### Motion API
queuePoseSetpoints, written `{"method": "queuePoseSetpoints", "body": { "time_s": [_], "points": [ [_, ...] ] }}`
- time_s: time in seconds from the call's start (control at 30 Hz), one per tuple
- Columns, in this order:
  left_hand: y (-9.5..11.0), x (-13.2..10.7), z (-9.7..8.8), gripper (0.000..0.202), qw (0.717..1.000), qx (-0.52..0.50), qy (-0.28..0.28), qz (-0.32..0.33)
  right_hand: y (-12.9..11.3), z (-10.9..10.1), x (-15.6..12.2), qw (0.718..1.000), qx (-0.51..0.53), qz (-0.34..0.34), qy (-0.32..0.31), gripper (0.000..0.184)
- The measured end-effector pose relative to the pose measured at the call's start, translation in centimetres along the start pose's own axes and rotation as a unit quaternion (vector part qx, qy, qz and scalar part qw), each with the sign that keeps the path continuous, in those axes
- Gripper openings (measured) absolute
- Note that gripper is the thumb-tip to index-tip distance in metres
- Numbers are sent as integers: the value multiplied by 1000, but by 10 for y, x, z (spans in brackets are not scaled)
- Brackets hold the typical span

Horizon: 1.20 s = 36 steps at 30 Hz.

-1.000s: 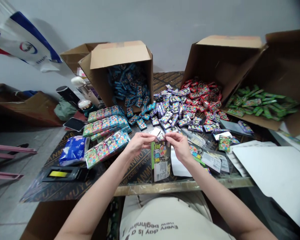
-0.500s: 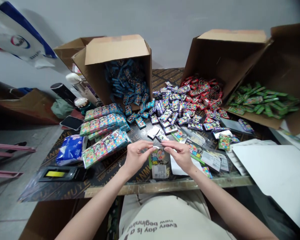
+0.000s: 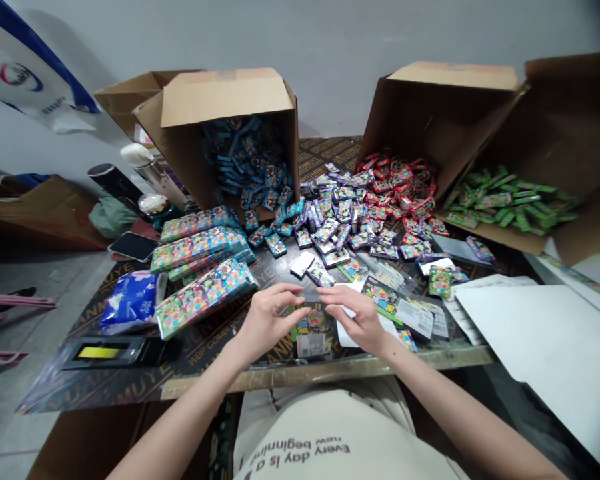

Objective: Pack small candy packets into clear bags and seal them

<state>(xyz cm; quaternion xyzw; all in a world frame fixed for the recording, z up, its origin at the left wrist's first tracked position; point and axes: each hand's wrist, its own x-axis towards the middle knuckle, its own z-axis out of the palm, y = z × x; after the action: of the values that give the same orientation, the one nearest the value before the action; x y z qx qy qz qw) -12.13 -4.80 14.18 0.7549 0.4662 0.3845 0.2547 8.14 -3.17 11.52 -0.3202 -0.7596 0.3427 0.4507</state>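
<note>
A flat printed bag (image 3: 314, 330) with a clear top lies at the table's front edge, dark with a colourful print and a pale label. At its upper left side is my left hand (image 3: 270, 319), thumb and fingers apart. My right hand (image 3: 359, 316) hovers at the upper right side, its fingers also spread. Whether any fingertip touches the clear top is hard to see. Just beyond my fingers lie a small white-faced box (image 3: 303, 264) and a small purple box (image 3: 321, 275). More printed bags (image 3: 397, 303) overlap to the right, beside a white paper (image 3: 347, 333).
Cartons on their sides hold blue boxes (image 3: 253, 163), red packs (image 3: 403, 180) and green packs (image 3: 513, 200). Purple boxes (image 3: 330, 213) spill across the middle. Wrapped multipacks (image 3: 207, 293), a blue tissue pack (image 3: 133, 301) and a phone (image 3: 133, 246) sit left; white sheets (image 3: 525, 327) right.
My fingers were pinched together at the bag's top edge; now thumbs and fingers have parted on both hands. The view has shifted slightly.
</note>
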Motion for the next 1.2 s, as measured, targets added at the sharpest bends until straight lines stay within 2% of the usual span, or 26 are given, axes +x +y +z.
{"method": "queuePoseSetpoints", "body": {
  "time_s": [0.07,0.17,0.23,0.27,0.33,0.4,0.43,0.5,0.6,0.67,0.73,0.8,0.87,0.9,1.0,1.2],
  "points": [
    [-5,-2,-2,6,1000,-20,1,-10,5,1,-8,1000,8,10,-4,25],
    [-14,-3,-14,6,996,-50,54,-53,16,11,-24,993,45,106,8,48],
    [-20,-6,-25,5,982,-64,143,-104,25,23,-35,980,92,174,-25,64],
    [-24,-8,-31,7,969,-73,198,-131,29,30,-40,969,127,202,-57,66],
    [-33,-17,-39,14,933,-90,299,-180,36,40,-44,940,209,252,-99,62],
    [-44,-33,-41,19,908,-99,336,-228,42,41,-40,920,257,288,-69,52],
    [-48,-43,-41,21,905,-92,326,-257,45,37,-35,918,255,300,-48,48],
    [-56,-66,-38,25,911,-37,260,-318,54,24,-24,935,193,298,-24,43],
    [-62,-94,-31,31,905,152,142,-372,72,4,-8,974,-12,224,-27,39],
    [-61,-100,-22,32,895,251,92,-356,86,-2,1,969,-172,175,-19,39],
    [-57,-95,-9,29,914,269,64,-295,97,1,9,938,-301,168,-37,47],
    [-54,-82,8,23,949,231,35,-213,104,9,16,898,-393,182,-75,57],
    [-52,-66,24,19,971,182,10,-156,106,18,21,870,-441,191,-107,59],
    [-52,-59,31,18,977,161,2,-143,106,21,21,865,-448,192,-115,58],
    [-58,-41,41,19,980,130,-1,-152,106,21,18,870,-447,179,-107,51],
    [-91,-2,37,19,965,163,-22,-207,106,15,16,876,-463,131,-46,42]
  ]
}}
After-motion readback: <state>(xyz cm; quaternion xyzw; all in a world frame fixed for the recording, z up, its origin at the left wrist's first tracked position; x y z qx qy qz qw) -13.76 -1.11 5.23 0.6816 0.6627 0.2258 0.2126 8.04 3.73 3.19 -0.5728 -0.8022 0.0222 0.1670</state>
